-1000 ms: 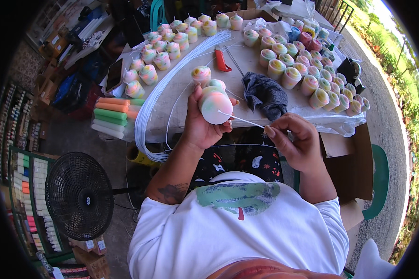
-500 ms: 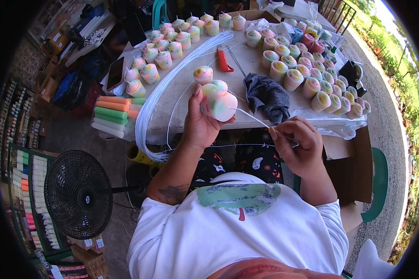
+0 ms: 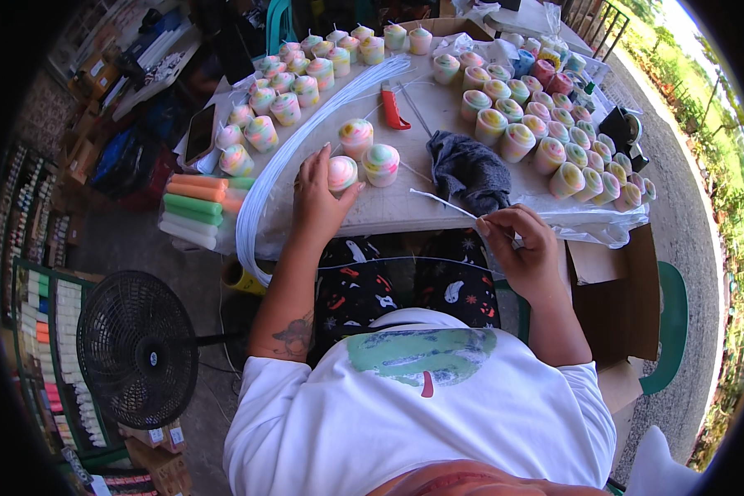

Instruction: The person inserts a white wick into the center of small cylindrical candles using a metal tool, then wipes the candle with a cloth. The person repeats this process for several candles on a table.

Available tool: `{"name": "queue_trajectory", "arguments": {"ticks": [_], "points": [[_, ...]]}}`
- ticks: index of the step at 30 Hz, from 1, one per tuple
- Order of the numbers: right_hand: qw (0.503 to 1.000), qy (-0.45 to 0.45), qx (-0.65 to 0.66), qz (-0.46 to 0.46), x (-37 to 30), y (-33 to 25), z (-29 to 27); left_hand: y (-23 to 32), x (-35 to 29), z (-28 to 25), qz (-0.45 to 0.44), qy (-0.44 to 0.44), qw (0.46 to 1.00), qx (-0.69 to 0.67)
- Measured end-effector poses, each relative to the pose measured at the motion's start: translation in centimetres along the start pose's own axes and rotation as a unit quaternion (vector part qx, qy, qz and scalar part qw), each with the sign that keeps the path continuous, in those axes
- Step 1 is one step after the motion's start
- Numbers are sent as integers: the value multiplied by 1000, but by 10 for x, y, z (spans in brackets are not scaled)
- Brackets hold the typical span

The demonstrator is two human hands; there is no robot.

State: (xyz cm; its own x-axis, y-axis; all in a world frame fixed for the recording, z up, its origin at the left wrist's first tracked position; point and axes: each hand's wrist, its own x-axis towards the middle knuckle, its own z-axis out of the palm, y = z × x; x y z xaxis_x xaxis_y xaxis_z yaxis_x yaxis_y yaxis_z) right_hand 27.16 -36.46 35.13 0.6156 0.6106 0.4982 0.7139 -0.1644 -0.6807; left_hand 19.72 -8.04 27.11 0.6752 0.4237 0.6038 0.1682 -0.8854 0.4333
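At the table's near edge, my left hand (image 3: 314,198) has its fingers and thumb curled round a small pastel, multicoloured candle (image 3: 342,172) standing upright. Two similar pastel candles stand beside it: one just behind (image 3: 355,139) and another to the right (image 3: 381,167). My right hand (image 3: 521,246) pinches a stiff white wick (image 3: 443,202) between thumb and fingertips. Its free end points left toward the candles without touching them. A long bundle of white wicks (image 3: 293,153) curves across the table left of my left hand.
Pastel candles with wicks (image 3: 285,109) fill the back left; more pastel candles (image 3: 517,142) crowd the right. A dark grey cloth (image 3: 469,172), red-handled cutter (image 3: 393,109) and thin metal rod (image 3: 414,107) lie mid-table. Coloured sticks (image 3: 194,195) and a phone (image 3: 199,134) lie left. A black fan (image 3: 138,350) stands below.
My left hand has turned the candle from a tilted hold upright onto the table. The white wick in my right hand has come away from the candle's base.
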Motion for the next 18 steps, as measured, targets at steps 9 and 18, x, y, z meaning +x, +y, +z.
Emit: {"name": "queue_trajectory", "arguments": {"ticks": [9, 18], "points": [[1000, -19, 6, -6, -1, 3, 5, 59, -6, -32, 108, -90, 951, -277], [998, -52, 30, -20, -3, 1, 5, 61, -15, -40, 181, -123, 906, -364]]}}
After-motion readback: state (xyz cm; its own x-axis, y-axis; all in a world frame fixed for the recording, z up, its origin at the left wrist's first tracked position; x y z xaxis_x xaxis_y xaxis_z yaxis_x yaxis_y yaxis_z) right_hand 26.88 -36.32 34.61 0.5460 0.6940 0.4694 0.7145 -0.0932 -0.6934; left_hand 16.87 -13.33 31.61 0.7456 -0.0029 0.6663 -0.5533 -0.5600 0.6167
